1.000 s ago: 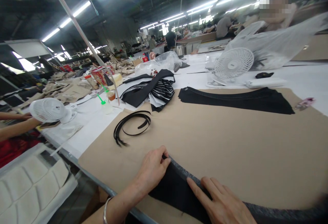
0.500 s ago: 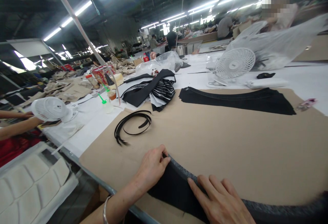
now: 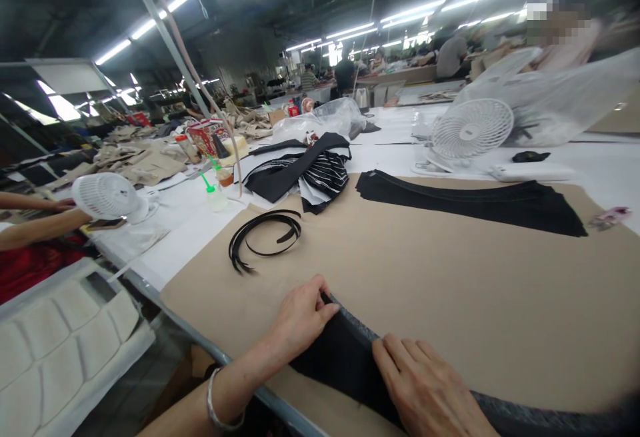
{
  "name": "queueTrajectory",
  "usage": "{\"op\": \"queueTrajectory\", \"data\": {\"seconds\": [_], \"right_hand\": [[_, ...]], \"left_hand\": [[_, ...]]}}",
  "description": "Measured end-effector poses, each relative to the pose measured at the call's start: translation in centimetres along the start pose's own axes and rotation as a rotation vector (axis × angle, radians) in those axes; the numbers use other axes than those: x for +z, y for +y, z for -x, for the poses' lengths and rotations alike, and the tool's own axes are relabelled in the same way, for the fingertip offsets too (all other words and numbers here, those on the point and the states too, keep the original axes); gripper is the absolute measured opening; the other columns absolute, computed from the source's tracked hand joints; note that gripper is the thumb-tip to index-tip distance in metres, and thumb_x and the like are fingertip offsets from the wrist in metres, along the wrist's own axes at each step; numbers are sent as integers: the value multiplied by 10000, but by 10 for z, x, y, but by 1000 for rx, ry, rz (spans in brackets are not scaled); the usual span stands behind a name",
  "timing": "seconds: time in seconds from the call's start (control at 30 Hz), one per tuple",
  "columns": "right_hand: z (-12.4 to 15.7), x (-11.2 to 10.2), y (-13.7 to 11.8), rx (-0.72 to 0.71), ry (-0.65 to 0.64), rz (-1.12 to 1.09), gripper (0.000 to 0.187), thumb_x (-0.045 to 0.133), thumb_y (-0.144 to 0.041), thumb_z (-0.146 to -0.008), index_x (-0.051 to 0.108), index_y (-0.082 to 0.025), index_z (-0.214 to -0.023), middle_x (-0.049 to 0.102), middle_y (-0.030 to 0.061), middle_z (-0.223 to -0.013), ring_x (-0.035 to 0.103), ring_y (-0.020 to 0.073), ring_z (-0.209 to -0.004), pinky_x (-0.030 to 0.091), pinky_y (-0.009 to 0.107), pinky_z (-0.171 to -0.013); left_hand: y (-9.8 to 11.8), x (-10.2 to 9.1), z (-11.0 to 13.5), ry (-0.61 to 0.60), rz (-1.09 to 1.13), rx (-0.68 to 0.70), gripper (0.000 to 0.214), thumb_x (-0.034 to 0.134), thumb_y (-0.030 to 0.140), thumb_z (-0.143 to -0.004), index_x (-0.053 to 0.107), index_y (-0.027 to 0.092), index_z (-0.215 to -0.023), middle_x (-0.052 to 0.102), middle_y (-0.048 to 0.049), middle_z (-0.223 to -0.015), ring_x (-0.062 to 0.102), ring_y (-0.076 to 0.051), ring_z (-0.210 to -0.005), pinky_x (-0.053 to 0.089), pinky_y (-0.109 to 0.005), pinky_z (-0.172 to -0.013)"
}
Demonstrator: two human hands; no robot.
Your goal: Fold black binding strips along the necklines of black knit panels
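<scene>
A black curved fabric piece (image 3: 345, 360) with a grey edge lies at the near side of the tan paper sheet (image 3: 425, 270). My left hand (image 3: 300, 320) pinches its left end, fingers closed on the cloth. Flat on the fabric to the right rests my right hand (image 3: 430, 390), fingers stretched along the grey edge. A coil of black strips (image 3: 265, 234) lies on the paper beyond my left hand.
A stack of black cut pieces (image 3: 475, 200) lies farther back, with striped and black cloth (image 3: 305, 174) to its left. Two white fans (image 3: 470, 130) (image 3: 107, 197) stand on the table. Another person's arms (image 3: 35, 224) reach in at left. A white padded seat (image 3: 60, 350) sits below the table edge.
Both hands have stayed on the black fabric; the right hand slid slightly along the edge. The view has shifted a little to the left and down.
</scene>
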State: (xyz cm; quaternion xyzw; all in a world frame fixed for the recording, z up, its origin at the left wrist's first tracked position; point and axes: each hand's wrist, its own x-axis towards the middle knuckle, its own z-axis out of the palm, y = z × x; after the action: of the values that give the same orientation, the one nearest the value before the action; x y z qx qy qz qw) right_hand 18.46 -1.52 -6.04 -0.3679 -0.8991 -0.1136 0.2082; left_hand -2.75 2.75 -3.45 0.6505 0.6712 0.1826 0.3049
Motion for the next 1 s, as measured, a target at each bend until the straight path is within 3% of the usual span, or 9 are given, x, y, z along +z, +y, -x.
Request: {"op": "queueTrajectory", "data": {"seconds": [0.13, 0.23, 0.37, 0.53, 0.73, 0.9, 1.0], "right_hand": [[-3, -6, 1, -75, -49, 69, 355, 426, 38, -641, 453, -204, -900, 553, 14, -751, 514, 191, -596, 369, 314, -593], [-4, -6, 3, -98, -77, 89, 342, 417, 42, -657, 434, -211, -887, 536, 9, -730, 511, 186, -568, 368, 305, -563], [-2, -3, 5, -75, -91, 75, 346, 401, 55, -680, 420, -216, -895, 534, 2, -736, 524, 170, -564, 359, 285, -547], [2, 6, 8, -5, -15, 7, 279, 367, 30, -763, 418, -220, -878, 511, -1, -744, 518, 158, -559, 330, 280, -533], [6, 7, 9, -3, 5, -66, 217, 353, -29, -869, 468, -210, -903, 511, 6, -755, 518, 176, -628, 355, 283, -596], [9, 4, 8, -12, -38, -119, 302, 361, 36, -824, 518, -191, -946, 557, 25, -828, 522, 177, -707, 366, 294, -681], [9, 4, 8, -32, 10, -125, 318, 372, 47, -807, 541, -184, -946, 565, 26, -828, 510, 175, -707, 353, 307, -699]], "left_hand": [[-2, 0, -2, 6, 26, 4, 58, 579, 221, -768, 531, 211, -800, 546, 62, -621, 507, -128, -610, 306, -243, -571], [-3, -2, -2, 21, 49, -6, 132, 594, 242, -769, 518, 216, -874, 551, 64, -636, 517, -134, -619, 310, -244, -573], [0, -3, 4, 30, 73, -15, 286, 641, 297, -753, 477, 231, -977, 545, 74, -654, 526, -142, -631, 317, -248, -577], [7, -2, 21, 7, 3, 13, 331, 673, 262, -712, 461, 231, -964, 527, 50, -754, 522, -157, -709, 335, -267, -631], [6, 5, 28, 56, -28, 61, 263, 649, 229, -724, 458, 231, -905, 542, 15, -875, 510, -183, -825, 354, -291, -705], [3, 8, 28, 73, -29, 58, 282, 671, 233, -719, 449, 235, -894, 547, 23, -870, 511, -179, -815, 342, -291, -696], [2, 9, 28, 76, -36, 58, 287, 667, 235, -718, 446, 236, -900, 545, 21, -878, 510, -181, -822, 344, -292, -701]]}}
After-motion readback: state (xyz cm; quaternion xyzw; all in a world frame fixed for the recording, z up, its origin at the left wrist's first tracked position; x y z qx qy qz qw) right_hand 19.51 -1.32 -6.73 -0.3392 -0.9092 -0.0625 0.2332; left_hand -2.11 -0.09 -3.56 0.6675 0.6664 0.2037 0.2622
